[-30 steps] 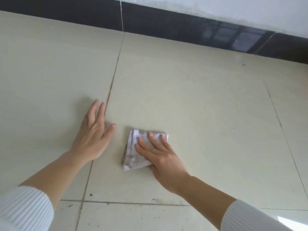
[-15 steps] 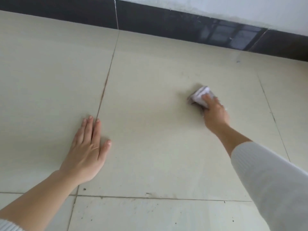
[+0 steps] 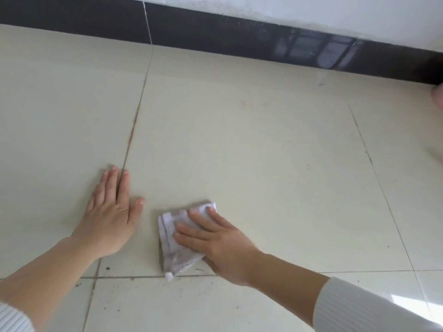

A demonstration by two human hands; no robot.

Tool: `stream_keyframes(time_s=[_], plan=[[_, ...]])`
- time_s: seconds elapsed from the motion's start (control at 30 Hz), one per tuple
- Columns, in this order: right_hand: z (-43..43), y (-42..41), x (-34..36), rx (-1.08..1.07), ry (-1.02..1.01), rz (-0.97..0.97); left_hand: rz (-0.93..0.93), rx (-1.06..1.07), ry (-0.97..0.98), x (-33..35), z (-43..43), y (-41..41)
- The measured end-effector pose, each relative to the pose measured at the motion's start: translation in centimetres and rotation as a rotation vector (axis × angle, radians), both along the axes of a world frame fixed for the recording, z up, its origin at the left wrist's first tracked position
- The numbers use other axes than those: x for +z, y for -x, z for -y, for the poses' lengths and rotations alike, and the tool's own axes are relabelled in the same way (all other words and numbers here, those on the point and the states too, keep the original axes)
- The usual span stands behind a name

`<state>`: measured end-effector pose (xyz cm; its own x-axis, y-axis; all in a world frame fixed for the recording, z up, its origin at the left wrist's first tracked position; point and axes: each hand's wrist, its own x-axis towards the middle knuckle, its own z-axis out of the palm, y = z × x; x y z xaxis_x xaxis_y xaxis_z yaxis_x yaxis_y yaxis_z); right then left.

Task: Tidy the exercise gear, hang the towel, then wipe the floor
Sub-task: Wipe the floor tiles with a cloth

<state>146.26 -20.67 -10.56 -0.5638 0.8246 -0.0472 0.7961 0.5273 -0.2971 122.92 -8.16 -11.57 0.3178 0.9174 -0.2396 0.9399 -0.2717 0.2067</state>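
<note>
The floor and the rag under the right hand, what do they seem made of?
Floor: likely glazed ceramic tile, cream, semi-glossy; grout lines and a light reflection show. Rag: probably soft woven cloth, matte, greyed white; it folds and creases under the right hand.

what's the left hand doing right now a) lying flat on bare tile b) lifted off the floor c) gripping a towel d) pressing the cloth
a: the left hand lies flat on the floor tile, fingers straight; the cloth is under the right hand.

Cloth (image 3: 176, 238) right of left hand (image 3: 109, 222)
</note>
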Motion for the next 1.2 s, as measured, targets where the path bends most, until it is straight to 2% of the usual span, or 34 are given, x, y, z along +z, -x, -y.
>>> stream_keyframes(time_s=[0.03, 0.07, 0.1, 0.17, 0.23, 0.3, 0.37, 0.43, 0.5, 0.6, 0.73, 0.8, 0.87, 0.93, 1.0, 1.07, 1.13, 1.2], plan=[[0.3, -1.9, 0.0, 0.072, -0.029, 0.026, -0.007, -0.002, -0.007, 0.1, 0.1, -0.1], [0.2, -3.8, 0.1, 0.056, -0.064, 0.047, -0.018, -0.002, -0.012, 0.0, 0.2, -0.2], [-0.2, -6.1, 0.2, -0.084, -0.063, 0.034, -0.034, 0.002, -0.013, 0.0, 0.3, -0.3], [-1.4, -10.8, 0.8, -0.578, -0.023, -0.055, -0.041, 0.029, -0.011, 0.2, 0.7, -0.7], [-1.8, -14.9, 1.3, -1.024, 0.062, -0.054, -0.043, 0.057, 0.005, 0.5, 1.0, -1.0], [-1.3, -17.5, 1.7, -1.277, 0.106, -0.002, -0.053, 0.063, 0.029, 0.7, 1.0, -1.2], [-0.5, -17.4, 1.6, -1.374, 0.108, 0.010, -0.066, 0.060, 0.050, 0.8, 0.9, -1.3], [0.7, -14.9, 1.2, -1.387, 0.084, 0.000, -0.088, 0.051, 0.076, 0.9, 0.8, -1.3], [2.5, -10.6, 1.2, -1.272, 0.029, -0.014, -0.108, 0.032, 0.107, 0.9, 0.5, -1.2], [6.0, -2.6, 0.8, -0.926, -0.104, -0.052, -0.121, -0.025, 0.148, 1.0, 0.3, -0.5], [12.6, 8.0, -1.5, -0.260, -0.128, 0.003, -0.066, -0.083, 0.102, 0.9, 2.1, 0.7], [14.1, 9.2, -1.4, 0.033, -0.086, 0.097, -0.040, -0.115, 0.062, 0.9, 3.5, 1.5], [13.0, 7.0, -0.8, 0.133, -0.088, 0.092, -0.008, -0.162, 0.059, 0.8, 5.1, 2.6], [10.4, 3.4, -0.4, -0.053, -0.130, 0.023, 0.010, -0.180, 0.042, 0.9, 6.8, 4.3], [7.3, -1.3, -0.2, -0.490, -0.117, -0.056, -0.004, -0.165, 0.041, 1.1, 8.2, 6.4], [4.0, -5.0, 0.4, -0.906, -0.059, -0.053, -0.007, -0.146, 0.069, 1.2, 9.0, 8.4], [0.7, -6.6, 0.6, -1.120, -0.004, 0.020, -0.013, -0.165, 0.089, 1.4, 9.1, 9.6], [-2.3, -5.5, 0.6, -1.188, 0.032, 0.059, -0.021, -0.192, 0.093, 1.4, 8.8, 10.1]])
